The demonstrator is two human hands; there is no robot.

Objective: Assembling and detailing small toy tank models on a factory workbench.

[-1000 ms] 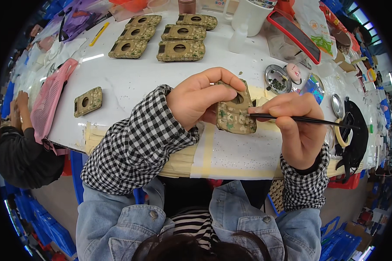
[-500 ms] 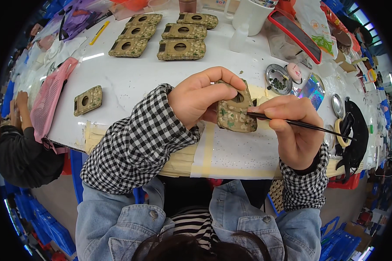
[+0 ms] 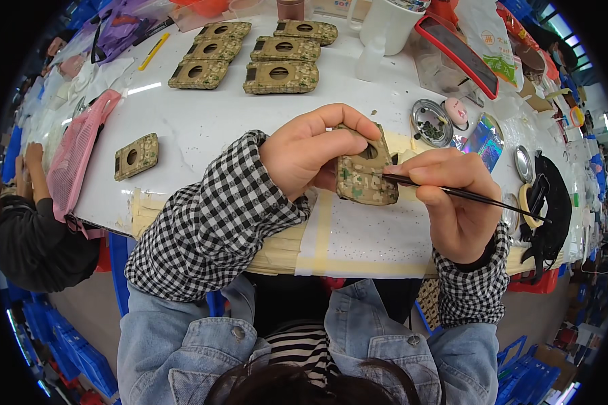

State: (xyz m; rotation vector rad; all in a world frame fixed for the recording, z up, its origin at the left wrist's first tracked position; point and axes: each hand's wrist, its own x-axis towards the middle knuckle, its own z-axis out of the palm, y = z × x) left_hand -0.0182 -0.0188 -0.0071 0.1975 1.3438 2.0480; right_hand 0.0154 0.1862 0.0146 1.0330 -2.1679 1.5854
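My left hand (image 3: 311, 148) grips a small model tank hull (image 3: 366, 185) in brown-green camouflage with a round hole in its top. The hull is raised over the table's front part, tilted up. My right hand (image 3: 459, 196) pinches a thin black pointed tool (image 3: 483, 198); I cannot tell whether it is a brush or tweezers. Its tip meets the hull's right edge. To the left, a similar hull (image 3: 136, 156) lies alone on the table. Several more hulls (image 3: 281, 77) stand in two columns further back.
A round tin (image 3: 432, 123) of dark green bits sits right of my hands, by a pink egg-shaped thing (image 3: 456, 112). A red-edged phone (image 3: 458, 57) leans behind. White paper (image 3: 365, 236) is taped in front. A pink mesh bag (image 3: 84, 152) and another person's hand (image 3: 35, 155) are at left.
The tool and my right fingers have shifted very slightly at the hull's edge. Everything else looks the same.
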